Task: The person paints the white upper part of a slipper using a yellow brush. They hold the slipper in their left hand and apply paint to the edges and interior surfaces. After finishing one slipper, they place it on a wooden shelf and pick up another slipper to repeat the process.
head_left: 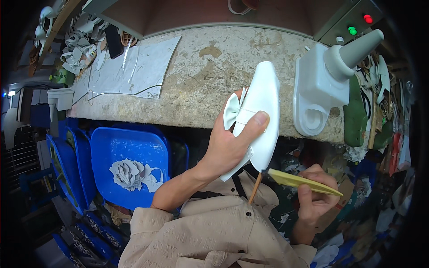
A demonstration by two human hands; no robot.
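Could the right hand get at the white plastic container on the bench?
Probably yes: nothing seems to block the way from the right hand to the white container, though that hand already holds a yellow-handled tool.

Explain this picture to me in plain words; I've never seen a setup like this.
There is no robot here: these are a person's bare hands. The picture comes from the left of two wide cameras worn on the head, looking down, so straight edges bend toward the rim. The left hand holds a white, shoe-shaped piece with a bow on its side. The right hand holds a slim yellow tool with a dark tip. On the stained worktop lie papers and, to the right, a white plastic container with a grey cone.
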